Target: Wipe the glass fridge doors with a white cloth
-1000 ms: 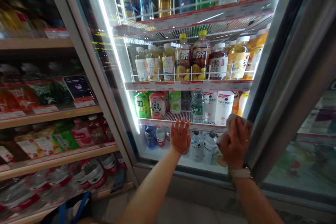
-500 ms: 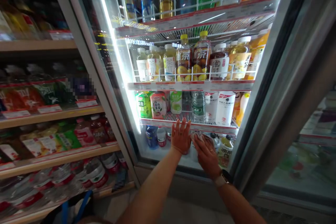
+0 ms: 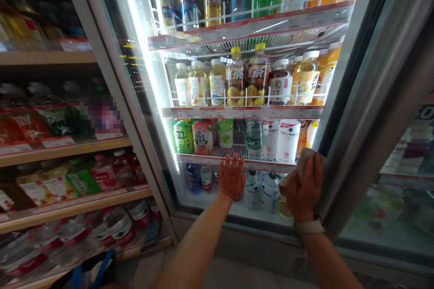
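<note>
Drinks cooler, glass door (image 3: 206,202) closed, strip light (image 3: 137,31) lit down the left inside edge. Left hand (image 3: 232,179) lies palm-on to the pane, low and near the middle, fingers a little spread; its grip is apart, nothing in it. Right hand (image 3: 307,189) has its grip clamped on a crumpled cloth (image 3: 286,184), held up at the pane's lower right, beside the metal door frame (image 3: 344,158). Wristband (image 3: 310,226) on the right wrist.

Behind the glass: yellow-capped tea bottles (image 3: 258,76) on a middle shelf, white-labelled containers (image 3: 288,142) one shelf down, just above the cloth.

Progress, as judged: under way, not finished, since the cloth is in hand and at the pane. Glass looks see-through over most of its face, with reflections upper left. No clear line between worked and unworked areas, so the share done or left cannot be told. Whether marks remain under the cloth: hidden.
</note>
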The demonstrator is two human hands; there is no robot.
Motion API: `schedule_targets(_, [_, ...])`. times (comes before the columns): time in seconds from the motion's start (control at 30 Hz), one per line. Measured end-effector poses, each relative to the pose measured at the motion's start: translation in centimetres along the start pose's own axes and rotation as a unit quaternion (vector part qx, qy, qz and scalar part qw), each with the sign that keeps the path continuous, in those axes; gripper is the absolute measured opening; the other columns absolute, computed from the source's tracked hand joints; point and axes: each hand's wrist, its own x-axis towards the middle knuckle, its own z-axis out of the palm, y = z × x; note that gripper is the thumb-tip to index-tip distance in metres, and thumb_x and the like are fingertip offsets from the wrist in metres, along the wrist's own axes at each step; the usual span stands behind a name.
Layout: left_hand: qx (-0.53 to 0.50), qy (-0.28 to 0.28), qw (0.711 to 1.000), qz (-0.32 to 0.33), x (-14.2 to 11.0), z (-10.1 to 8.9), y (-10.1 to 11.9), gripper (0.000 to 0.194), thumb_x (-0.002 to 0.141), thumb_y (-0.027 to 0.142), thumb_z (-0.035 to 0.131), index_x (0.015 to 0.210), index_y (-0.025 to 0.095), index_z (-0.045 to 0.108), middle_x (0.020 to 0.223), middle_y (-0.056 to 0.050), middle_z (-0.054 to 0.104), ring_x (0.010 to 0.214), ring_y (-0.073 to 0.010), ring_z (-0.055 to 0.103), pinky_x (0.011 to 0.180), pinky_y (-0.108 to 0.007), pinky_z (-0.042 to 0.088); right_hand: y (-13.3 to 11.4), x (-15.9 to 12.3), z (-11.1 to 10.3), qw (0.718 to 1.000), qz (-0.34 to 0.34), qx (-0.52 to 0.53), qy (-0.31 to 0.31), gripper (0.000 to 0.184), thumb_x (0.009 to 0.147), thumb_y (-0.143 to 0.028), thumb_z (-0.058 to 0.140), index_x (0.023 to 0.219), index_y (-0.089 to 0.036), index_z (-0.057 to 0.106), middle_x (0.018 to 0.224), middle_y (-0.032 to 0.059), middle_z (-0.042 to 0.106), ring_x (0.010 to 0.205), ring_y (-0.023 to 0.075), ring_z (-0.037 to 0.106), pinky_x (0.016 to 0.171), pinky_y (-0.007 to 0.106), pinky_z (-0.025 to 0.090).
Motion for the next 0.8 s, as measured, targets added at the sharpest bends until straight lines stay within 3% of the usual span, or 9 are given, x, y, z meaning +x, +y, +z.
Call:
schedule_targets(0.13, [0.004, -0.009, 1.0, 0.001, -0.3, 0.1, -0.1, 0.062, 0.094, 0.029, 0.039, 0.153, 0.016, 0.025, 0.156, -0.011, 0.034, 0.149, -0.0278, 0.021, 0.121, -0.047, 0.018, -2.4, -0.3, 1.2, 0.999, 0.041, 0.019, 0.008, 0.064, 0.093, -0.016, 0.046, 0.154, -0.021, 0.027, 0.157, 0.0135, 0.033, 0.143, 0.0346, 0.034, 0.115, 0.065, 0.028])
schedule_targets(0.4, [0.007, -0.011, 1.0, 0.001, -0.1, 0.0, -0.1, 0.059, 0.096, 0.03, 0.036, 0.153, 0.016, 0.025, 0.157, -0.011, 0.031, 0.149, -0.0267, 0.02, 0.122, -0.046, 0.016, -5.7, -5.5, 3.4, 0.991, -0.097, 0.016, -0.096, 0.066, 0.091, -0.005, 0.042, 0.153, -0.025, 0.03, 0.151, 0.0087, 0.046, 0.146, 0.0261, 0.03, 0.119, 0.053, 0.029])
schedule_targets(0.5, [0.007, -0.002, 1.0, 0.003, 0.0, 0.0, -0.1, 0.059, 0.098, 0.03, 0.033, 0.154, 0.016, 0.022, 0.158, -0.01, 0.029, 0.149, -0.0263, 0.018, 0.122, -0.045, 0.016, -5.4, -6.2, 3.0, 0.978, -0.159, 0.016, -0.132, 0.061, 0.09, -0.002, 0.042, 0.147, -0.024, 0.042, 0.144, 0.0071, 0.054, 0.146, 0.0226, 0.03, 0.121, 0.048, 0.028])
schedule_targets(0.63, [0.002, -0.004, 1.0, 0.006, 0.0, -0.1, -0.2, 0.059, 0.098, 0.03, 0.032, 0.154, 0.015, 0.021, 0.157, -0.011, 0.031, 0.149, -0.0269, 0.018, 0.121, -0.046, 0.018, -3.8, -5.1, 1.7, 0.958, -0.216, 0.008, -0.187, 0.057, 0.09, 0.001, 0.039, 0.139, -0.024, 0.052, 0.14, 0.0056, 0.058, 0.144, 0.0198, 0.034, 0.122, 0.045, 0.027])
schedule_targets(0.7, [-0.001, -0.003, 1.0, 0.006, 0.1, -0.1, -0.2, 0.06, 0.097, 0.029, 0.034, 0.154, 0.015, 0.02, 0.157, -0.012, 0.031, 0.149, -0.0274, 0.018, 0.121, -0.047, 0.019, -2.6, -4.0, 1.0, 0.963, -0.204, -0.007, -0.178, 0.057, 0.09, -0.001, 0.04, 0.141, -0.024, 0.049, 0.143, 0.0067, 0.055, 0.143, 0.0209, 0.035, 0.121, 0.046, 0.029])
schedule_targets(0.8, [-0.005, 0.001, 1.0, 0.006, 0.2, -0.2, -0.1, 0.061, 0.096, 0.028, 0.035, 0.154, 0.014, 0.021, 0.157, -0.011, 0.03, 0.149, -0.0275, 0.017, 0.121, -0.047, 0.019, -0.7, -2.3, 0.2, 0.982, -0.152, -0.031, -0.11, 0.061, 0.09, -0.005, 0.043, 0.148, -0.024, 0.04, 0.149, 0.0094, 0.048, 0.143, 0.0248, 0.036, 0.119, 0.051, 0.031])
